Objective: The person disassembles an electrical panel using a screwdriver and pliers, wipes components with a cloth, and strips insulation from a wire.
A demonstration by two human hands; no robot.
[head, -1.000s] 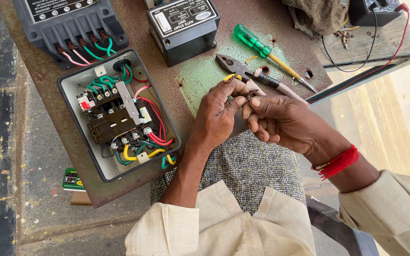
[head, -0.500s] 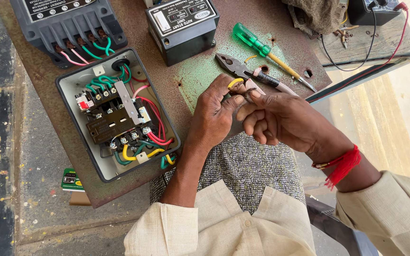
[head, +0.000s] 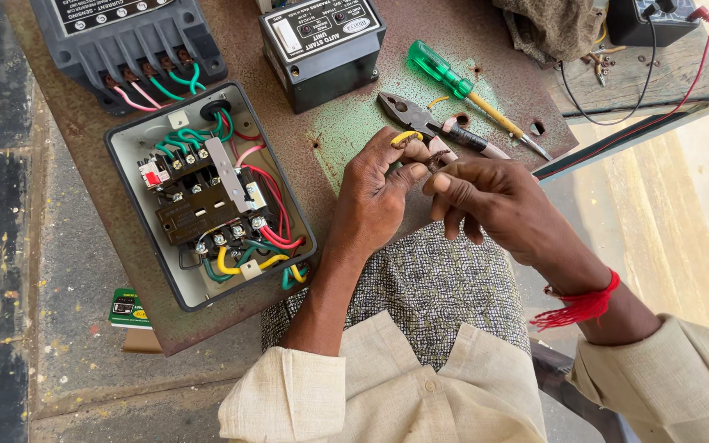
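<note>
My left hand (head: 379, 193) pinches a short yellow wire (head: 406, 136) between thumb and forefinger, just above the table's front edge. My right hand (head: 486, 201) meets it from the right, its thumb and fingertips closed on the wire's bare end. Both hands hover beside the pliers (head: 420, 125), which lie on the rusty metal table (head: 322, 131). To the left sits an open grey starter box (head: 207, 197) full of red, green and yellow wires.
A green-handled screwdriver (head: 453, 82) lies behind the pliers. Two dark electrical units (head: 322, 45) stand at the table's back, the left one (head: 125, 41) with pink and green leads. A meter (head: 654, 20) with red and black leads sits at the far right. A small green card (head: 129, 308) pokes out under the table edge.
Both hands have stayed together on the yellow wire, with only small finger shifts as the right fingers work along the wire's end.
</note>
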